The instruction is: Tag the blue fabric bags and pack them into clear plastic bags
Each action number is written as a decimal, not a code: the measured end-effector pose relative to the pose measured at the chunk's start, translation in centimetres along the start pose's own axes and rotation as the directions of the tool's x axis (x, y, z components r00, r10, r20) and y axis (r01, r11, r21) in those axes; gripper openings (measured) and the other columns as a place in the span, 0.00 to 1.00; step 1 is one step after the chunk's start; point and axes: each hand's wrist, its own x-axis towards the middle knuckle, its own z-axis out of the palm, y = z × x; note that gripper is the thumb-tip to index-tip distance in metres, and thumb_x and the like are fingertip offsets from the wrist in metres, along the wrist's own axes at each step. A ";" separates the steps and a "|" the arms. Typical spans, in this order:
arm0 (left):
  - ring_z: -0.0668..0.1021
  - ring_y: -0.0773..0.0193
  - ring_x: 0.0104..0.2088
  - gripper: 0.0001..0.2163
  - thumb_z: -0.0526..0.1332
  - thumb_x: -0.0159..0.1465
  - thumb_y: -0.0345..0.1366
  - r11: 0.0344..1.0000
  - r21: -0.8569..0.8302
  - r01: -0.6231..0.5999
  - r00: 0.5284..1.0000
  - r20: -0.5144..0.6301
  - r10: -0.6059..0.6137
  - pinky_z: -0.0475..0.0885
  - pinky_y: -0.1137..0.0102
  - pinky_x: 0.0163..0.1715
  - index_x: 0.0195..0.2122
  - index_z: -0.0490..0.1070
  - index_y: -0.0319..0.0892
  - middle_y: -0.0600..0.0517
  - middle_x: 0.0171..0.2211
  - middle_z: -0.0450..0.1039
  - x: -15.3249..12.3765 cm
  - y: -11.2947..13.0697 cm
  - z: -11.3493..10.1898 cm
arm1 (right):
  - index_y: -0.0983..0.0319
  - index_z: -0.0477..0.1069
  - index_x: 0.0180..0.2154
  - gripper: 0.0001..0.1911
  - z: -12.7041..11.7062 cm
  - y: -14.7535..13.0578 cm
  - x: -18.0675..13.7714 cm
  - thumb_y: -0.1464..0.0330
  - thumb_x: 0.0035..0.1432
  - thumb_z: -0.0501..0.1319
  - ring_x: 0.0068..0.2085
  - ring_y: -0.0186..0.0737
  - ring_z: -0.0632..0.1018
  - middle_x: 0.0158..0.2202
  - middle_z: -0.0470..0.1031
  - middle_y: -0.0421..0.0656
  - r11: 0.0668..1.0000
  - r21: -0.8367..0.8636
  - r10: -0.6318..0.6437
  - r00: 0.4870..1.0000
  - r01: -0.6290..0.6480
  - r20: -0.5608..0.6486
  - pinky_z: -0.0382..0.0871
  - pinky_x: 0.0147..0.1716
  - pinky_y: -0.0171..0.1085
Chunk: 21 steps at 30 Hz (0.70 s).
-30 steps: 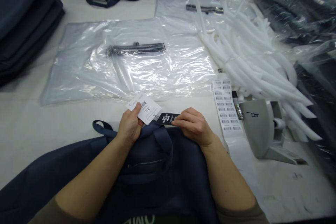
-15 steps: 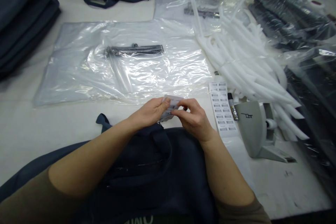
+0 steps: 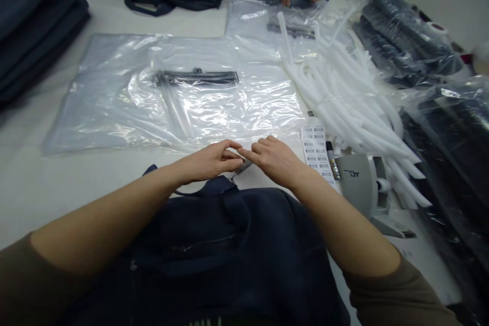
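Where the person's two hands meet, the left hand (image 3: 208,162) has thumb and fingertips pinched together, and the right hand (image 3: 277,160) reaches in with its fingers side by side, tips touching the left ones; its thumb is hidden, so I cannot tell whether it grips anything. Just beneath the fingertips a thin pale sliver of paper tag (image 3: 245,166) shows; whether the pinch holds it is unclear. Directly below the fingers lies the dark navy fabric bag (image 3: 229,244), its top edge touching both wrists. Beyond the fingertips spreads a clear flat plastic bag (image 3: 114,107). Just right of the right hand lies a white strip of barcode labels (image 3: 314,148), with a grey plastic stand (image 3: 357,186) beside it.
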 end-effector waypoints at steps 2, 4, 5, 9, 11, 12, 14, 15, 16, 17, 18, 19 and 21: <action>0.75 0.50 0.48 0.28 0.70 0.50 0.44 0.975 0.212 0.060 0.989 0.117 -0.086 0.71 0.67 0.43 0.53 0.70 0.47 0.46 0.49 0.73 -2.2 -0.4 -2.7 | 0.62 0.76 0.39 0.13 0.9 1.2 -1.1 0.77 0.61 0.54 0.33 0.41 0.69 0.30 0.70 0.46 0.999 0.035 0.031 0.999 -0.031 -0.015 0.62 0.34 0.40; 0.74 0.47 0.50 0.34 0.74 0.43 0.42 0.888 0.449 0.099 0.963 0.182 -0.200 0.69 0.67 0.45 0.53 0.71 0.51 0.48 0.51 0.72 -4.3 -1.5 -5.2 | 0.61 0.78 0.33 0.14 2.2 2.2 -2.2 0.79 0.59 0.55 0.36 0.40 0.69 0.33 0.71 0.46 0.990 0.119 0.081 0.994 -0.071 -0.079 0.64 0.35 0.39; 0.75 0.47 0.48 0.34 0.74 0.43 0.42 0.840 0.528 0.128 0.945 0.193 -0.265 0.69 0.67 0.44 0.54 0.70 0.52 0.48 0.48 0.74 -5.2 -2.3 -6.1 | 0.60 0.78 0.32 0.14 2.7 2.5 -2.6 0.79 0.58 0.55 0.39 0.41 0.70 0.37 0.72 0.47 0.985 0.153 0.098 0.990 -0.081 -0.105 0.65 0.38 0.39; 0.76 0.50 0.44 0.29 0.68 0.51 0.45 0.757 0.632 0.166 0.928 0.159 -0.336 0.68 0.67 0.43 0.55 0.70 0.49 0.46 0.44 0.76 -6.0 -5.4 -7.0 | 0.59 0.75 0.43 0.20 3.8 2.2 -2.2 0.82 0.53 0.55 0.59 0.52 0.62 0.58 0.67 0.45 0.986 0.166 -0.013 0.998 0.024 -0.064 0.60 0.54 0.48; 0.74 0.50 0.48 0.26 0.64 0.55 0.49 0.760 0.639 0.124 0.944 0.161 -0.289 0.66 0.66 0.47 0.55 0.69 0.49 0.46 0.49 0.73 -5.4 -6.4 -6.7 | 0.57 0.70 0.51 0.26 4.1 1.8 -1.6 0.82 0.53 0.54 0.63 0.50 0.59 0.60 0.65 0.43 0.976 0.191 -0.115 0.993 0.107 0.031 0.55 0.58 0.49; 0.74 0.50 0.48 0.24 0.63 0.56 0.50 0.744 0.660 0.103 0.949 0.159 -0.272 0.66 0.66 0.47 0.54 0.70 0.49 0.45 0.50 0.73 -5.1 -6.8 -6.6 | 0.58 0.67 0.54 0.27 4.3 1.7 -1.4 0.81 0.54 0.55 0.63 0.49 0.60 0.60 0.66 0.44 0.965 0.222 -0.161 0.983 0.138 0.088 0.54 0.59 0.49; 0.76 0.49 0.42 0.17 0.61 0.58 0.48 0.676 0.733 0.079 0.959 0.130 -0.253 0.67 0.66 0.42 0.45 0.75 0.46 0.45 0.41 0.76 -4.5 -7.0 -6.8 | 0.62 0.63 0.58 0.26 5.1 1.5 -1.3 0.73 0.57 0.58 0.62 0.49 0.62 0.60 0.65 0.49 0.943 0.302 -0.204 0.960 0.141 0.190 0.53 0.60 0.49; 0.76 0.51 0.38 0.14 0.60 0.58 0.46 0.657 0.750 0.076 0.965 0.111 -0.239 0.67 0.67 0.38 0.39 0.76 0.45 0.45 0.35 0.77 -4.4 -6.7 -7.1 | 0.65 0.61 0.59 0.29 5.6 1.4 -1.3 0.67 0.57 0.60 0.62 0.50 0.62 0.61 0.64 0.52 0.933 0.340 -0.206 0.953 0.122 0.223 0.53 0.60 0.49; 0.76 0.53 0.33 0.12 0.59 0.59 0.46 0.665 0.742 0.088 0.972 0.081 -0.219 0.66 0.69 0.34 0.33 0.76 0.44 0.47 0.30 0.76 -4.4 -6.1 -7.4 | 0.66 0.59 0.60 0.33 6.1 1.4 -1.4 0.61 0.57 0.61 0.62 0.51 0.62 0.61 0.63 0.54 0.925 0.365 -0.197 0.951 0.100 0.239 0.53 0.60 0.50; 0.74 0.56 0.29 0.13 0.59 0.59 0.46 0.707 0.697 0.120 0.980 0.030 -0.196 0.65 0.71 0.30 0.29 0.75 0.43 0.49 0.25 0.74 -4.6 -5.2 -7.8 | 0.66 0.58 0.61 0.37 6.6 1.3 -1.4 0.56 0.55 0.63 0.61 0.53 0.63 0.61 0.62 0.55 0.924 0.373 -0.178 0.955 0.080 0.237 0.53 0.60 0.51; 0.73 0.60 0.26 0.14 0.59 0.59 0.48 0.771 0.617 0.159 0.983 -0.029 -0.180 0.64 0.73 0.27 0.27 0.74 0.43 0.50 0.23 0.72 -4.9 -4.0 -8.2 | 0.64 0.58 0.61 0.40 7.0 1.1 -1.3 0.52 0.53 0.63 0.60 0.54 0.64 0.61 0.63 0.55 0.930 0.363 -0.151 0.963 0.062 0.222 0.53 0.59 0.52; 0.71 0.62 0.24 0.15 0.61 0.57 0.50 0.831 0.522 0.191 0.981 -0.083 -0.174 0.63 0.75 0.24 0.26 0.74 0.43 0.52 0.21 0.70 -5.3 -2.6 -8.6 | 0.62 0.58 0.61 0.41 7.4 1.0 -1.2 0.50 0.51 0.64 0.58 0.54 0.66 0.59 0.65 0.55 0.939 0.340 -0.119 0.973 0.045 0.200 0.54 0.58 0.53; 0.70 0.64 0.22 0.16 0.66 0.52 0.51 0.888 0.394 0.235 0.972 -0.120 -0.204 0.62 0.77 0.21 0.25 0.74 0.41 0.53 0.20 0.69 -6.7 0.5 -9.1 | 0.61 0.61 0.59 0.36 7.9 0.8 -0.6 0.52 0.53 0.64 0.53 0.53 0.70 0.54 0.69 0.54 0.960 0.280 -0.071 0.985 0.023 0.159 0.59 0.54 0.53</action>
